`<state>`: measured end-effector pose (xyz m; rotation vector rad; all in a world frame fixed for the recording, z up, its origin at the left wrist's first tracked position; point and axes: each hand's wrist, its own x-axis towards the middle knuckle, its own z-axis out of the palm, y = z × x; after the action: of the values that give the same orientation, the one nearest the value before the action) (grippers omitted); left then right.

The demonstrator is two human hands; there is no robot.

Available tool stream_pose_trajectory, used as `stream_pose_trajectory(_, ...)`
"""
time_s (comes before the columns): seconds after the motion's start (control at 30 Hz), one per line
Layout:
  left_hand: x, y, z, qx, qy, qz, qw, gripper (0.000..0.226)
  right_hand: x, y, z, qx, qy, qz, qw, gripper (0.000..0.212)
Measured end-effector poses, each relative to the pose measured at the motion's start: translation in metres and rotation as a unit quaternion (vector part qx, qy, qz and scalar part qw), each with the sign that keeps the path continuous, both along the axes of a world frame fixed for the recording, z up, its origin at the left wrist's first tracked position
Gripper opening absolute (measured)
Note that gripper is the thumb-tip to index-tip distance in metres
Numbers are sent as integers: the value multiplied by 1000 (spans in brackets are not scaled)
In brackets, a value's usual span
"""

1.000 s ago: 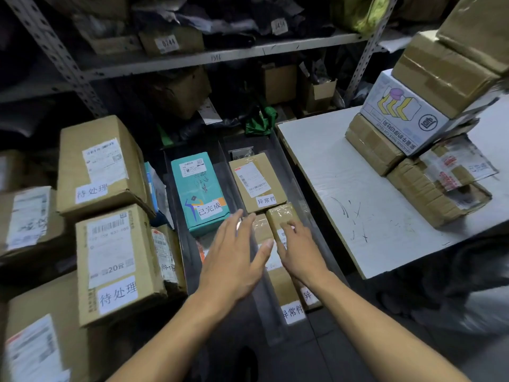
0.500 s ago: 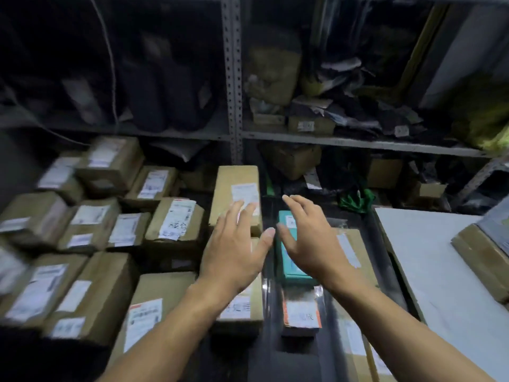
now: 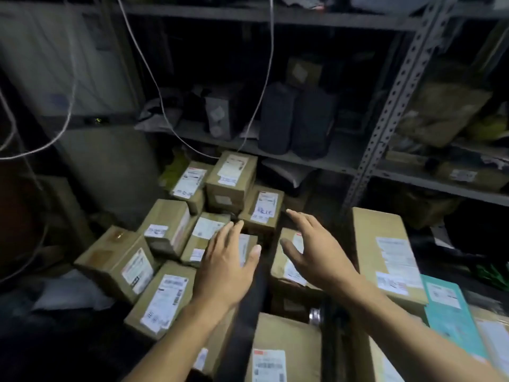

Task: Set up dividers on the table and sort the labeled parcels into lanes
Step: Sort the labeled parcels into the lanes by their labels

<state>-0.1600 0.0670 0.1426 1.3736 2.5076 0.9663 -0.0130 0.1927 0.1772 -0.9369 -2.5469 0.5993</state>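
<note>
A heap of labeled brown parcels (image 3: 168,235) fills the middle of the view under dark shelves. My left hand (image 3: 227,264) hovers with straight fingers over a small parcel (image 3: 246,248) in the pile. My right hand (image 3: 314,249) is spread open above another brown parcel (image 3: 286,267). Neither hand holds anything. A tall brown parcel (image 3: 385,257) stands to the right, with a teal parcel (image 3: 451,312) beside it. A dark divider strip (image 3: 242,326) runs from the bottom up between my forearms.
Metal shelving (image 3: 391,111) with dark bags and boxes rises behind the pile. White cables (image 3: 154,78) hang down at the upper left. A grey cabinet (image 3: 110,172) stands at the left. More brown boxes (image 3: 283,351) lie at the bottom edge.
The view has swung left and up, away from the white table and lanes, toward the parcel heap. Both hands, still open, have moved out over the heap.
</note>
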Motion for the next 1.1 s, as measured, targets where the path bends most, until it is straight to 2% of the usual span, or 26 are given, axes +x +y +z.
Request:
stream_pose_trajectory(0.13,-87,24,-15,9,-34,13,999,61,-83,28,-14,-87,3,-31,996,64)
stream_pose_trajectory(0.33,-208,116,-39,48,-188,67,979,53,-194,99,-52,-247,30,-119,961,64)
stream_pose_trajectory(0.47,-259,177,-55,49,-205,115,971,52,-251,143,-84,-303,31,-189,934,74)
stream_pose_trajectory(0.6,-281,208,-73,9,-229,84,970,57,-287,166,-108,-384,52,-220,895,77)
stream_pose_trajectory(0.67,-284,213,-81,-11,-231,72,970,59,-297,169,-115,-407,64,-217,885,65)
stream_pose_trajectory(0.8,-284,210,-81,-2,-216,78,973,58,-301,162,-116,-382,99,-218,893,41)
stream_pose_trajectory(0.93,-264,191,-68,21,-218,71,973,54,-274,143,-102,-373,136,-213,893,37)
stream_pose_trajectory(1.1,-209,152,-40,73,-267,23,961,50,-205,115,-70,-370,161,-199,893,39)
